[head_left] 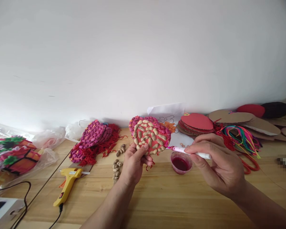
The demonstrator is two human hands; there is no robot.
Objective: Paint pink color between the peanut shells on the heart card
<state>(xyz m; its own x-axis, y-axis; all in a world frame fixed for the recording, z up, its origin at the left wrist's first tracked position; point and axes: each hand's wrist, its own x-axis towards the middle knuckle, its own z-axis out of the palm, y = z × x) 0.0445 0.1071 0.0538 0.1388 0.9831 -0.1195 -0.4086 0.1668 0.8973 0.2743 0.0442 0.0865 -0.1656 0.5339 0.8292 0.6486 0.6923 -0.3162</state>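
My left hand [134,160] grips the lower edge of a red disc covered with peanuts [149,136], thumb on its face. Most of its peanuts are plain tan; those along the upper right edge are magenta. In my right hand [220,165] is a white-handled paintbrush [193,152], its magenta tip at the disc's right rim. Below the brush stands a small clear cup [181,163] of dark red paint. Behind the held disc sits a finished-looking purple peanut piece [135,121], partly hidden. Loose peanuts [117,167] lie left of my left hand.
Purple peanut pieces with red fringe [95,136] are piled at the left, near a yellow glue gun [68,184] with a cord. Red discs [196,122], cardboard shapes [231,116] and coloured cords [240,136] lie at the right. A white wall [143,57] rises behind.
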